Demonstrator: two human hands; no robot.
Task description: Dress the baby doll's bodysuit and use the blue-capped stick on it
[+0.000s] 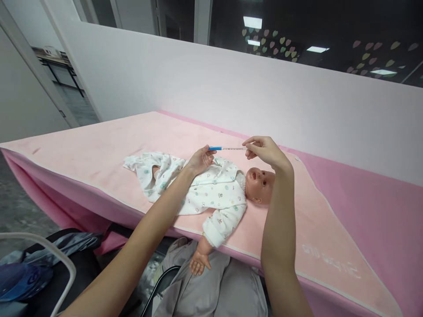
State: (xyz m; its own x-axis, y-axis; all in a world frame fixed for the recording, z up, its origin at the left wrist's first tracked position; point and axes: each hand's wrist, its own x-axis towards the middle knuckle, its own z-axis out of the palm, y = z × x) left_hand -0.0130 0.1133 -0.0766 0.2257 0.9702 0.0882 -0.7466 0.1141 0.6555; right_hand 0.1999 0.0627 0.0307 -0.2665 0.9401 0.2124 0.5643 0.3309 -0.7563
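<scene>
A slim thermometer [233, 149] with a blue end and fine scale marks is held level above a baby doll [218, 187]. My left hand [202, 159] pinches it at the blue end. At its clear end, the fingers of my right hand [262, 149] are closed round the tip, which they partly hide. The doll lies on its back in a white printed outfit, head to the right. Its head [257, 185] is partly covered by my right forearm. One doll hand [199, 260] hangs over the table's front edge.
A pale pink mat [99, 141] lies over a darker pink cloth [373, 193] on the table. Behind it rises a white wall [198, 83] with a dark window above. A chair with a blue bag-like item [24, 279] stands at lower left.
</scene>
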